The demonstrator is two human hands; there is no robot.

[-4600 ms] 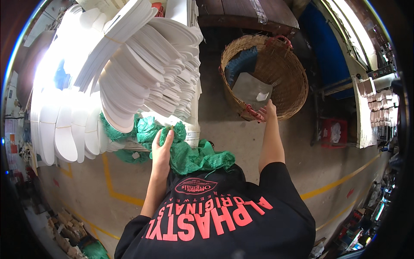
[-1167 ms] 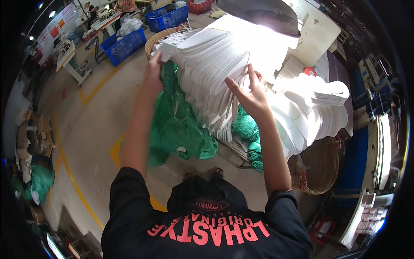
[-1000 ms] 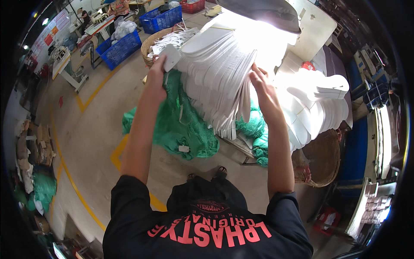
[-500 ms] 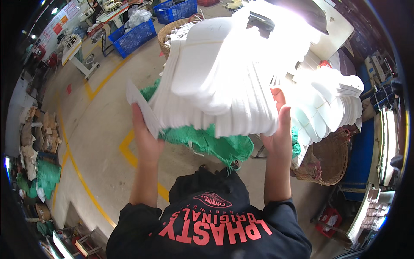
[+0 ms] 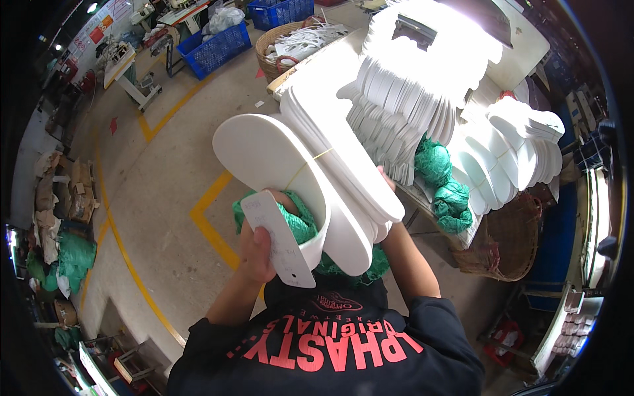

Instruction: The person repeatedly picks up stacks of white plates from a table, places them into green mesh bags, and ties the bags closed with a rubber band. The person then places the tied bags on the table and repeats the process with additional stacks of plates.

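White insoles (image 5: 271, 142) in a thick stack slant across in front of my chest, a thin band around part of them. My left hand (image 5: 256, 257) is closed at the stack's near left, its thumb pressing a narrow white card (image 5: 281, 244) with faint handwriting. Behind the card, green mesh (image 5: 305, 224) shows through the curve of the bent insoles. My right hand (image 5: 395, 232) grips the stack's right side; most of its fingers are hidden behind the insoles. More green mesh hangs below the stack.
A table (image 5: 343, 56) ahead right bears tall piles of white insoles (image 5: 413, 82) and green mesh bundles (image 5: 452, 204). Wicker baskets stand behind it (image 5: 271, 56) and at its right (image 5: 505, 244). Blue crates (image 5: 214, 53) sit far left, near sewing machines. Yellow lines mark the floor.
The insole stack has come nearer my body and turned from fanned upright to slanting. The card now faces up under my left thumb. The table's piles and green bundles have come into view.
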